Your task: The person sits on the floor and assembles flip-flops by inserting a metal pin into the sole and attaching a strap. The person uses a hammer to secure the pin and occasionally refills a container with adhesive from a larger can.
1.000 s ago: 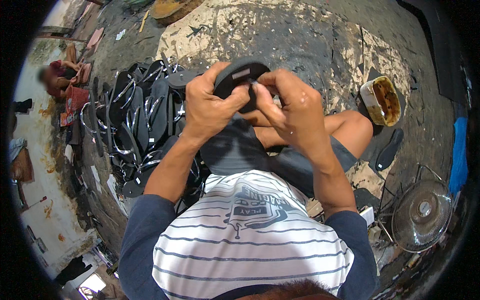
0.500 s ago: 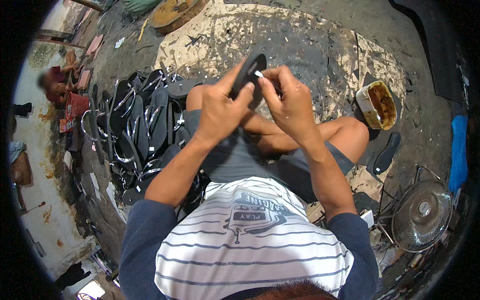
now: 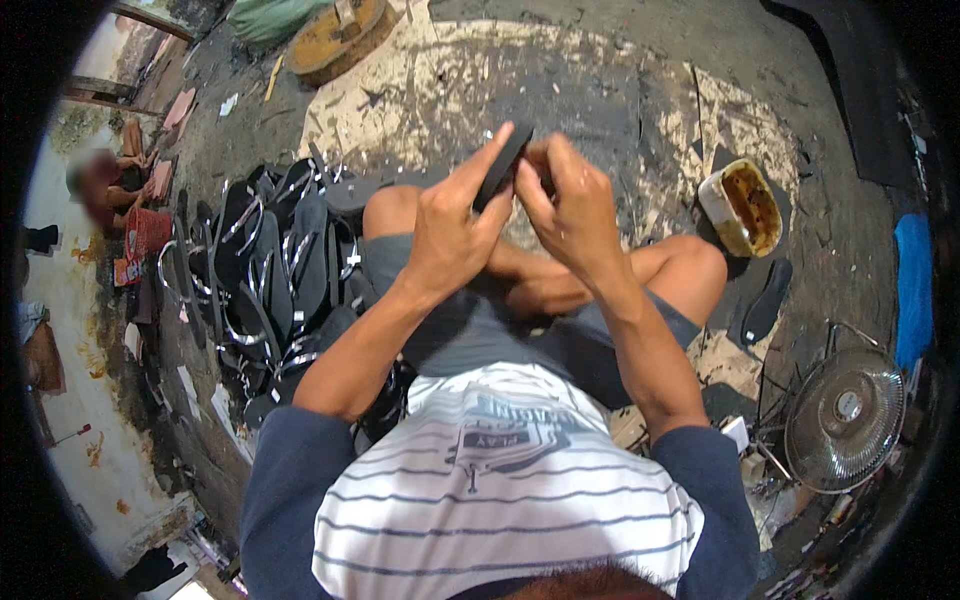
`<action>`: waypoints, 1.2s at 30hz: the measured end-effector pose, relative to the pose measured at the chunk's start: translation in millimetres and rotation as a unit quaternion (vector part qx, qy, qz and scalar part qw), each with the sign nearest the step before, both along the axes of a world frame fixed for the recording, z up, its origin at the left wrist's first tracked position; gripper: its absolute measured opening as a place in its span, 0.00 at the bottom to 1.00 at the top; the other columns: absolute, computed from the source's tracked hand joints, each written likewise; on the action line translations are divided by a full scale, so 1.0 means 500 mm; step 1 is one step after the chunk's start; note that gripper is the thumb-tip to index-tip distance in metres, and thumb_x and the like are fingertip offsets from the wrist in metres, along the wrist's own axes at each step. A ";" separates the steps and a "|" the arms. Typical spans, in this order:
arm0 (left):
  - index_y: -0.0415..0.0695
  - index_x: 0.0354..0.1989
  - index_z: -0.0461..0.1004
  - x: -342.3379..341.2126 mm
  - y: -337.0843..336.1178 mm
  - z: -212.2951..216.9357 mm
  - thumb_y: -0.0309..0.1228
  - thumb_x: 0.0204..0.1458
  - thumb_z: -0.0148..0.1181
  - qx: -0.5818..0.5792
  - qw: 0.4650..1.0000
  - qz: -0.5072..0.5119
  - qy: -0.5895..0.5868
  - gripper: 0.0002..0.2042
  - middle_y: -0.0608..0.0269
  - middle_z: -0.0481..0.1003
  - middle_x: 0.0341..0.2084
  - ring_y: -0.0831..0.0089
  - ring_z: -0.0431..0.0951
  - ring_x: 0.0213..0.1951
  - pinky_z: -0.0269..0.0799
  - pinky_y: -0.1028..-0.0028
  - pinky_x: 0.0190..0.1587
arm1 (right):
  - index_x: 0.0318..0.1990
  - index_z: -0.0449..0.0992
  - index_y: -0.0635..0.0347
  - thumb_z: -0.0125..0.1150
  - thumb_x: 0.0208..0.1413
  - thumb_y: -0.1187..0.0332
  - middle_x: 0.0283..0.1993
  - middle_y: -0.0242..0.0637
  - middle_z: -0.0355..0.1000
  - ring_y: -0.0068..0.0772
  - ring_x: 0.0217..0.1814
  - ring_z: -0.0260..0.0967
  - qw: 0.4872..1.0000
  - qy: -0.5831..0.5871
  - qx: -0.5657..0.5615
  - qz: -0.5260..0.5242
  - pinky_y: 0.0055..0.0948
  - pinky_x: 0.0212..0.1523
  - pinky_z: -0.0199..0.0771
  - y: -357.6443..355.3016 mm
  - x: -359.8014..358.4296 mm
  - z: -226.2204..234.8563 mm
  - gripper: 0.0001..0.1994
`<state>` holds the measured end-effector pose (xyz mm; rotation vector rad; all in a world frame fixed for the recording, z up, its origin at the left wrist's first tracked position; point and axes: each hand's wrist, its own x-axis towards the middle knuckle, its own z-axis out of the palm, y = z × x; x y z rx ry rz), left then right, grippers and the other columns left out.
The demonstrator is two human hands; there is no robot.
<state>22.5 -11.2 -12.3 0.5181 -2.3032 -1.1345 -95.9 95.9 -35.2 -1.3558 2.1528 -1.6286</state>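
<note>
A black sandal sole (image 3: 503,168) is held up in front of me, tilted, with its narrow edge toward my view. My left hand (image 3: 450,225) grips it between thumb and fingers along its left side. Close against the sole's right side, my right hand (image 3: 572,205) has its thumb and fingertips pinched together. Whatever lies in that pinch is hidden. To the left of my knee lies a heap of black sandals (image 3: 285,240) with shiny silver straps.
A stained white tub (image 3: 708,205) with brown residue stands right of my knee, near a loose black sole (image 3: 765,305). A fan (image 3: 845,415) stands lower right. A round wooden block (image 3: 325,65) lies at the back. Another person (image 3: 100,190) sits far left, beside a red basket (image 3: 148,232).
The sole has turned from showing part of its face to nearly edge-on. The small white piece seen at my right fingertips is now out of sight.
</note>
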 end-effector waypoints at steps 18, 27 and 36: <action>0.37 0.53 0.72 0.026 0.015 -0.138 0.22 0.61 0.56 0.424 0.894 0.073 0.126 0.12 0.59 0.76 0.48 0.74 0.77 0.48 0.77 0.72 0.50 | 0.46 0.76 0.63 0.54 0.67 0.49 0.35 0.31 0.77 0.16 0.28 0.68 0.804 -0.593 -0.033 0.019 0.19 0.29 0.68 0.039 -0.007 -0.113 0.22; 0.41 0.52 0.79 0.005 0.000 -0.007 0.26 0.56 0.64 0.107 0.994 -0.019 -0.020 0.15 0.51 0.80 0.48 0.65 0.81 0.48 0.73 0.73 0.52 | 0.42 0.76 0.61 0.59 0.65 0.54 0.30 0.26 0.72 0.15 0.26 0.65 0.852 -0.521 -0.032 0.033 0.19 0.27 0.66 0.043 -0.023 -0.116 0.17; 0.45 0.46 0.65 0.035 -0.033 -0.043 0.28 0.56 0.60 0.325 0.924 -0.106 0.172 0.13 0.54 0.80 0.38 0.60 0.79 0.42 0.63 0.57 0.65 | 0.43 0.75 0.62 0.55 0.68 0.58 0.33 0.25 0.72 0.12 0.32 0.63 0.862 -0.504 -0.013 0.048 0.18 0.33 0.65 0.053 -0.041 -0.104 0.15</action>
